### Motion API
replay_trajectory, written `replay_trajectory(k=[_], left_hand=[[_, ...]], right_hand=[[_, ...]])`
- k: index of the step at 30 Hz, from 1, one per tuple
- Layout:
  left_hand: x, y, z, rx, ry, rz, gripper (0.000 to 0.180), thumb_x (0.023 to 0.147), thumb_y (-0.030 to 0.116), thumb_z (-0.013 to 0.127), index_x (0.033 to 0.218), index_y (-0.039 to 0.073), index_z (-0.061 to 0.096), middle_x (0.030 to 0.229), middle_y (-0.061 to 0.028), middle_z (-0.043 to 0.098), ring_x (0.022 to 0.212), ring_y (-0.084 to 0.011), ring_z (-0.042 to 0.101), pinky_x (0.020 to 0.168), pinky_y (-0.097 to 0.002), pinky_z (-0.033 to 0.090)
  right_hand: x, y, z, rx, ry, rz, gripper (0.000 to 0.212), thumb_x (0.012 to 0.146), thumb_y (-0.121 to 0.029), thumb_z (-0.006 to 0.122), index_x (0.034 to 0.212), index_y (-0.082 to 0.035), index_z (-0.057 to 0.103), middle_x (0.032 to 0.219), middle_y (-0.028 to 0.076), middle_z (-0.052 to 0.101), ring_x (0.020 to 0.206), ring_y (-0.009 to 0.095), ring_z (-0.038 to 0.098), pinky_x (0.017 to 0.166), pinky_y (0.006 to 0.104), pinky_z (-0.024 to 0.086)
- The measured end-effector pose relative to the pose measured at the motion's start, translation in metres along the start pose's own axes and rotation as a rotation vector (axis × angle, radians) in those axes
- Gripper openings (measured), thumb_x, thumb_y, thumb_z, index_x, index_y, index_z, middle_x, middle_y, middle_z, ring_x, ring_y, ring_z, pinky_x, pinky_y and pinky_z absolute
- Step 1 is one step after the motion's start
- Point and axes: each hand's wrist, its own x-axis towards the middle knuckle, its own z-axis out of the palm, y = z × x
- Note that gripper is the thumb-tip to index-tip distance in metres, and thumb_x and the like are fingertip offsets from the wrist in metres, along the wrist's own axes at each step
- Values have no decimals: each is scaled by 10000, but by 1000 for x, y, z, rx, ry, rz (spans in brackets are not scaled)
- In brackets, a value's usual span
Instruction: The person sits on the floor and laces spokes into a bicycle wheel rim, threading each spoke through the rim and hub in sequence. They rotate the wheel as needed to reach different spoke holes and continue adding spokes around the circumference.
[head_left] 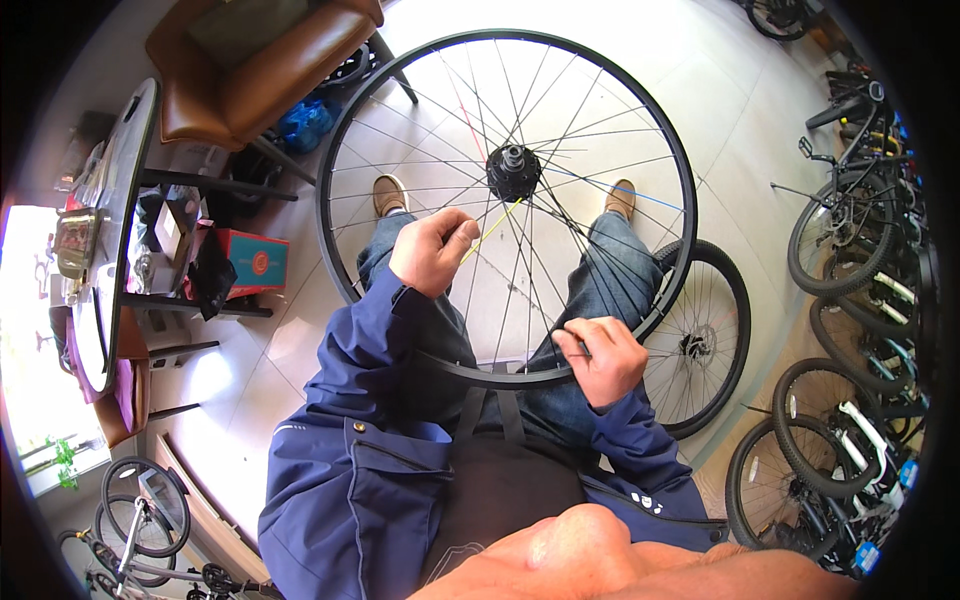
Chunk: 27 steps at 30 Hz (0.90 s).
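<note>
A black bicycle wheel without a tyre, its rim (683, 150) facing up, lies across my lap. Dark spokes run from the black hub (514, 174) to the rim, along with single red, blue and yellow ones. My left hand (435, 250) is closed at the left of the wheel, thumb and fingers pinched at the outer end of the yellow spoke (492, 232). Over the near right part of the rim, my right hand (606, 358) is closed in a pinch. Something thin and dark shows at its fingertips; whether it is a spoke I cannot tell.
Another wheel with a tyre (742, 330) stands at my right leg. Several bicycles (840, 235) line the right side. A brown leather chair (255, 85) and a table (135, 190) are at the left, with a red and teal box (257, 262) beside them. My shoes rest on pale floor tiles.
</note>
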Motion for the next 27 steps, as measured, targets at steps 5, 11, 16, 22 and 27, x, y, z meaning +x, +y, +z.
replay_trajectory(k=[5, 11, 16, 22, 27], left_hand=[[-1, 6, 0, -28, 10, -38, 247, 1104, 227, 703, 1118, -6, 786, 803, -98, 732, 716, -157, 653, 710, -331, 542], [-5, 8, 5, -63, 45, -38, 239, 1098, 217, 708, 1119, -9, 784, 813, -106, 744, 716, -159, 665, 709, -326, 546], [-10, 11, 4, -59, 49, -23, 233, 1107, 203, 703, 1119, -17, 779, 832, -88, 742, 739, -144, 654, 718, -316, 539], [-12, 8, 9, -57, 36, -27, 200, 1126, 165, 695, 1122, -24, 762, 839, -43, 716, 756, -103, 597, 715, -297, 512], [-10, 4, 12, 23, 4, -11, 168, 1123, 161, 703, 1134, 2, 757, 826, -83, 708, 727, -152, 623, 716, -322, 534]], right_hand=[[-3, -13, 4, 22, -164, 56, 220, 886, -186, 936, 1029, -103, 791, 888, 62, 740, 777, 279, 756, 678, 389, 593], [-6, -8, 17, -44, -156, 28, 135, 908, -137, 871, 944, -106, 745, 839, 56, 718, 740, 273, 741, 643, 397, 579], [-8, -3, 21, -5, -100, -4, 127, 895, -136, 864, 922, -109, 743, 813, 53, 706, 723, 269, 733, 624, 396, 572], [-9, -6, 22, -10, -101, 23, 111, 901, -140, 872, 933, -102, 772, 813, 54, 717, 710, 273, 727, 616, 395, 568], [-8, -5, 19, 13, -120, 42, 106, 907, -125, 866, 929, -90, 768, 811, 70, 714, 708, 288, 724, 617, 402, 561]])
